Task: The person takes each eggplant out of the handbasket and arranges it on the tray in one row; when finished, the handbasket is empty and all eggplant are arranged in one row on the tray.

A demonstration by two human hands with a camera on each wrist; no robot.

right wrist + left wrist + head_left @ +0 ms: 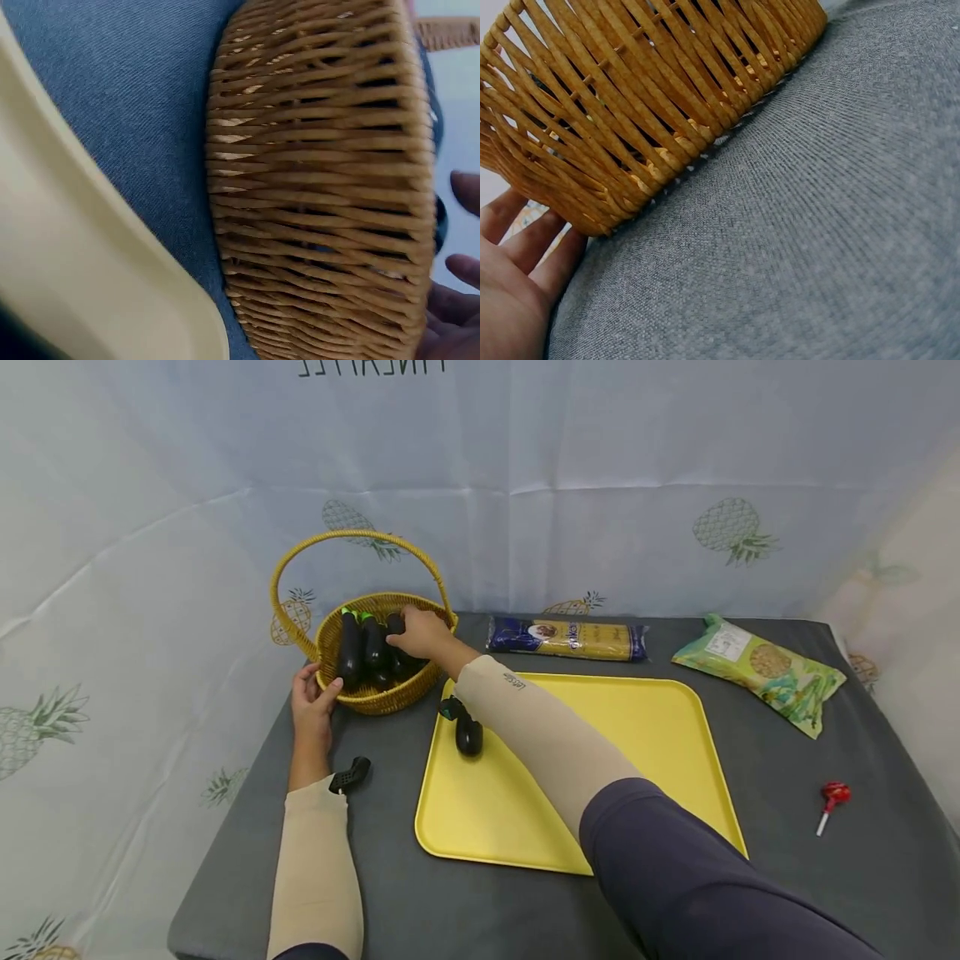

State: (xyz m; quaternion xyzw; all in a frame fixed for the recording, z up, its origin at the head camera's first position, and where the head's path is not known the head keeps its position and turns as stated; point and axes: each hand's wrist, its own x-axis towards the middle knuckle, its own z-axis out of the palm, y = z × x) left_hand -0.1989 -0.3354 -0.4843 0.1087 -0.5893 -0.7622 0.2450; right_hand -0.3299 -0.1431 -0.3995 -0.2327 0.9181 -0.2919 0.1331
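Note:
A yellow wicker basket with a tall handle holds several dark eggplants. On the basket's left side, my left hand grips the rim with the thumb on top. Its fingers lie against the outer wall in the left wrist view. My right hand reaches over the right rim, its fingers at the eggplant on that side. The right wrist view shows these fingers apart, with pale background between them. Another eggplant lies on the yellow tray, partly hidden by the right sleeve.
Behind the tray lies a blue and yellow packet of pasta. A green snack bag sits at the back right, and a red lollipop nearer on the right. A grey cloth covers the table; a pineapple-print curtain hangs behind.

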